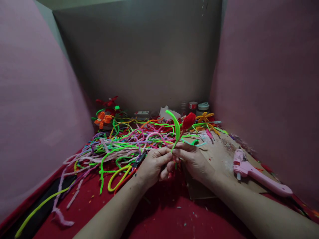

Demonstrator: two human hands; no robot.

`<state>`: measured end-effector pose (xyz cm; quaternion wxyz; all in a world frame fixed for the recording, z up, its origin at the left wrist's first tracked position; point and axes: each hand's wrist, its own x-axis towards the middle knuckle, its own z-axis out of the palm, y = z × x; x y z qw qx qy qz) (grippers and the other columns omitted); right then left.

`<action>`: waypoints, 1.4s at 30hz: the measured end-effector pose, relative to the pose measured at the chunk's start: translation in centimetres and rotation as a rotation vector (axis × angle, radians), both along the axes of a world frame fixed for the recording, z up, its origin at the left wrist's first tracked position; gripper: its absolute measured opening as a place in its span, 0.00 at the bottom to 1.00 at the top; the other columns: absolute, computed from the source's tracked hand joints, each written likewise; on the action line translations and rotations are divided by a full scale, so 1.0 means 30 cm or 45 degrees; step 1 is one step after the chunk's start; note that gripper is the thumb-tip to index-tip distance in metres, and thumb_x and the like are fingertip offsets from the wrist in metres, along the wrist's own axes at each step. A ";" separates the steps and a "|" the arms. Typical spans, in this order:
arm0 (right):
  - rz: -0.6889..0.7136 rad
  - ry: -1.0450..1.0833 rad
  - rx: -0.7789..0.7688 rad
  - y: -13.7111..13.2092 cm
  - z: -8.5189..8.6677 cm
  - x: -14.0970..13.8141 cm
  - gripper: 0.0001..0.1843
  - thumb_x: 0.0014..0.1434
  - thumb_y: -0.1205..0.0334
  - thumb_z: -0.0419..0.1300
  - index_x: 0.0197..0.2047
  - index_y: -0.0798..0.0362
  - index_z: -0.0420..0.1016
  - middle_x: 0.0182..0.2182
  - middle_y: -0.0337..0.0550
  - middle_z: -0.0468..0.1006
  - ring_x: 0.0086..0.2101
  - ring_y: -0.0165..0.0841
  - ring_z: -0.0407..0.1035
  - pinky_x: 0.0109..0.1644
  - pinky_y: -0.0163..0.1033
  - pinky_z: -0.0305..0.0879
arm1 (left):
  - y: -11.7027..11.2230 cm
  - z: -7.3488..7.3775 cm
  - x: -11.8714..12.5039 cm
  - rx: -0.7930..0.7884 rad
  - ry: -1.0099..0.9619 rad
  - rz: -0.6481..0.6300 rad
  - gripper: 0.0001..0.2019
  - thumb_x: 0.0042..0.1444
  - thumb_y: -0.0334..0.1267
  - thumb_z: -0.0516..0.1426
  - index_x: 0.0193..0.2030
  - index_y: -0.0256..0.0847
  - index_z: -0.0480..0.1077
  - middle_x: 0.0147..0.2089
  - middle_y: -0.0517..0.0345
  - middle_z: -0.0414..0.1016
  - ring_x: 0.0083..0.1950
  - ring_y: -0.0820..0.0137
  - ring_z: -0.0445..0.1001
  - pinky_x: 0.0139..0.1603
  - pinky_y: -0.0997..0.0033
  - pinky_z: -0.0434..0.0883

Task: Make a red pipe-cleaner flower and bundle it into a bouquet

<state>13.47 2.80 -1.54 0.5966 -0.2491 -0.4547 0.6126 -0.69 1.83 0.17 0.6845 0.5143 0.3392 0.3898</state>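
Both my hands meet over the red cloth, pinching the stem of a pipe-cleaner flower. The flower has a fuzzy red bud tilted to the upper right and a bright green curved leaf rising beside it. My left hand grips low on the stem, its fingertips pressed together. My right hand pinches the stem close to the leaf's base, touching the left fingertips. Fingers hide the lower stem, though a short green end shows beneath them. Scissors with yellow and orange handles lie just left of my left hand.
Loose pipe cleaners in several colours spread across the left and middle. On the right, a pink glue gun rests on a cardboard sheet. Orange pipe-cleaner flowers, a lidded jar and pale side panels stand around.
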 end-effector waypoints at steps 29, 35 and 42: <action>0.198 0.032 -0.107 -0.003 -0.007 -0.002 0.08 0.48 0.57 0.64 0.29 0.53 0.76 0.21 0.38 0.74 0.22 0.29 0.64 0.28 0.36 0.61 | -0.021 -0.020 0.022 0.561 0.563 0.370 0.07 0.56 0.40 0.51 0.31 0.40 0.65 0.21 0.66 0.64 0.18 0.78 0.63 0.20 0.78 0.61; 0.131 -0.076 -0.020 0.006 -0.003 0.013 0.06 0.48 0.62 0.61 0.29 0.54 0.77 0.23 0.38 0.73 0.27 0.30 0.65 0.35 0.36 0.62 | -0.019 0.020 0.023 0.299 0.355 0.237 0.08 0.53 0.39 0.54 0.29 0.37 0.65 0.19 0.66 0.66 0.14 0.81 0.62 0.17 0.81 0.59; 0.051 -0.148 -0.028 -0.004 0.023 0.013 0.04 0.46 0.65 0.61 0.26 0.55 0.77 0.23 0.37 0.72 0.26 0.29 0.63 0.32 0.35 0.58 | -0.012 0.013 0.010 0.246 0.252 0.170 0.09 0.54 0.40 0.55 0.30 0.36 0.66 0.19 0.64 0.68 0.14 0.82 0.62 0.16 0.83 0.57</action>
